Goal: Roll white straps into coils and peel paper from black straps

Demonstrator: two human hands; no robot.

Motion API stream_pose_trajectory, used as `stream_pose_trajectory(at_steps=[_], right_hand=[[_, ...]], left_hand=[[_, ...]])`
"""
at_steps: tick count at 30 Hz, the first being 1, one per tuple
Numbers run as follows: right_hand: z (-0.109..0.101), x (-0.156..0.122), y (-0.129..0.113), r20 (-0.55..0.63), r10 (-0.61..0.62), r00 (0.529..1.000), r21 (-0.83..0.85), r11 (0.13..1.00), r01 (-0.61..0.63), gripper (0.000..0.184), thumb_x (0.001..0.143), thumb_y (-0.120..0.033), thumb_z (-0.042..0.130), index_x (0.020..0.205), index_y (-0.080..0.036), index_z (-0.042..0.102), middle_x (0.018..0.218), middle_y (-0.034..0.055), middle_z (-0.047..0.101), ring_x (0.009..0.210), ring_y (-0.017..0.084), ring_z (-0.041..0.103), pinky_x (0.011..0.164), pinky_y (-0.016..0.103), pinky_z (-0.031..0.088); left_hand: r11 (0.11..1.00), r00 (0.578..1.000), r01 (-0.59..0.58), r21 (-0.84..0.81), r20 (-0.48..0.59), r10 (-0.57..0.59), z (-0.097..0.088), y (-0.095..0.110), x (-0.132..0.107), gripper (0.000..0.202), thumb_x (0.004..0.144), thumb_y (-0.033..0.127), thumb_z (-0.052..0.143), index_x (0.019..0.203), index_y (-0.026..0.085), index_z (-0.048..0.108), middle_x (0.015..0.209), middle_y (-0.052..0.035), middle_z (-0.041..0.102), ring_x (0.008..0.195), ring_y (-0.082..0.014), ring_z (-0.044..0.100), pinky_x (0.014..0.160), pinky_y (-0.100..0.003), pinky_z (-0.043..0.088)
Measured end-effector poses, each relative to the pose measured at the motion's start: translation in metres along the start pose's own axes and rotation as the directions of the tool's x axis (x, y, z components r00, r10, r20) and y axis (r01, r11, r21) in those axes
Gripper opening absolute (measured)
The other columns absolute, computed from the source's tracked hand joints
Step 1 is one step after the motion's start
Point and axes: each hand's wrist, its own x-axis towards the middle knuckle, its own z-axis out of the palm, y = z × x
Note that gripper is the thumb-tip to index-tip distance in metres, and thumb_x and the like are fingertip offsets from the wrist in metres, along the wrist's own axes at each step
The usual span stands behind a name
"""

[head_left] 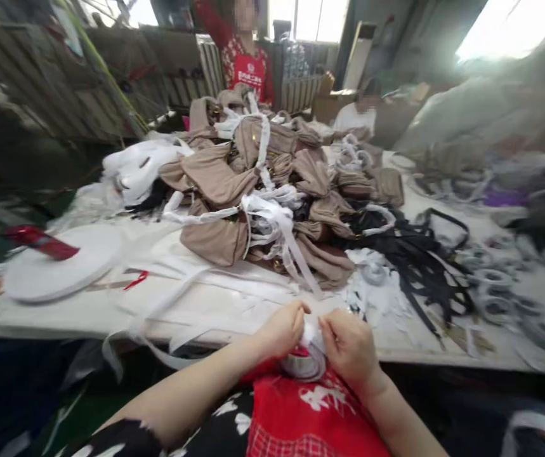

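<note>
Close to my body, above the red apron (pixel 320 412), my left hand (pixel 282 331) is closed, with the fingertips pinched together. Facing it, my right hand (pixel 351 343) is curled into a fist, thumb toward the left hand. White wrapping strip (pixel 311 331) shows in the narrow gap between them, and both hands seem to grip it. A coiled pale strap (pixel 305 367) hangs just under the hands, partly hidden by them. Some red shows inside the coil. Beyond the hands lies a heap of taupe handbags (pixel 222 174), several with straps wrapped in white.
On the table (pixel 234 304), a flat white tape roll (pixel 63 266) with a red cylinder (pixel 44 242) lies left. Loose white tape (pixel 158 311) trails over the front edge. Black straps (pixel 424 260) and coiled straps (pixel 495 295) lie right. A person (pixel 248 63) stands behind the heap.
</note>
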Motion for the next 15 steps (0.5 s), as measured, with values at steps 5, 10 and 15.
stream_pose_trajectory(at_steps=[5, 10, 15], right_hand=[[-0.012, 0.003, 0.003, 0.039, 0.086, 0.996, 0.033, 0.996, -0.087, 0.031, 0.104, -0.023, 0.037, 0.078, -0.021, 0.053, 0.07, 0.0019, 0.057, 0.067, 0.017, 0.053, 0.063, 0.032, 0.032], [0.0, -0.019, 0.024, 0.351, 0.419, 0.837, 0.396, 0.744, -0.539, 0.031, 0.083, -0.035, 0.07, 0.108, -0.018, 0.064, 0.094, 0.0042, 0.069, 0.079, 0.018, 0.061, 0.072, 0.029, 0.047], [0.0, -0.04, 0.094, 0.433, 0.724, 0.537, 0.498, 0.304, -0.812, 0.034, 0.057, -0.041, 0.085, 0.072, -0.016, 0.067, 0.056, -0.0025, 0.06, 0.052, 0.013, 0.053, 0.047, 0.023, 0.04]], left_hand=[[0.998, 0.997, -0.07, -0.002, -0.041, 0.07, 0.006, 0.004, 0.011, 0.034, 0.096, 0.041, 0.03, 0.105, 0.02, 0.054, 0.054, 0.006, 0.045, 0.047, -0.0156, 0.047, 0.05, -0.027, 0.038], [0.999, 0.993, -0.034, 0.01, -0.115, 0.035, 0.01, 0.007, 0.021, 0.04, 0.095, 0.05, 0.028, 0.105, 0.019, 0.052, 0.067, 0.0007, 0.057, 0.057, -0.0193, 0.058, 0.056, -0.031, 0.046], [0.986, 0.969, -0.161, 0.046, -0.181, 0.167, 0.008, -0.007, 0.027, 0.055, 0.093, 0.052, 0.039, 0.131, 0.013, 0.039, 0.111, -0.0145, 0.067, 0.106, -0.0255, 0.065, 0.099, -0.041, 0.046]])
